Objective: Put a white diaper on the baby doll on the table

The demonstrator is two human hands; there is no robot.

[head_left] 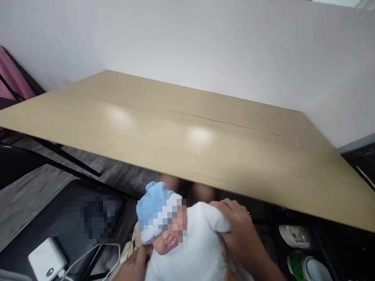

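Note:
A baby doll (pixel 194 247) in a white suit and a light blue cap (pixel 154 207) is held below the near edge of a wooden table (pixel 187 132), at the bottom middle of the view. My right hand (pixel 240 233) grips the doll's shoulder and sleeve, fingers closed on the white cloth. My left hand (pixel 133 269) supports the doll from underneath at its left side; only part of the hand shows, and its fingers are hidden behind the doll.
A white power bank (pixel 45 262) with a white cable (pixel 87 263) lies on a dark seat at lower left. A pink cloth (pixel 0 73) hangs at far left. Round white and green items (pixel 302 255) sit under the table at lower right. A white wall stands behind.

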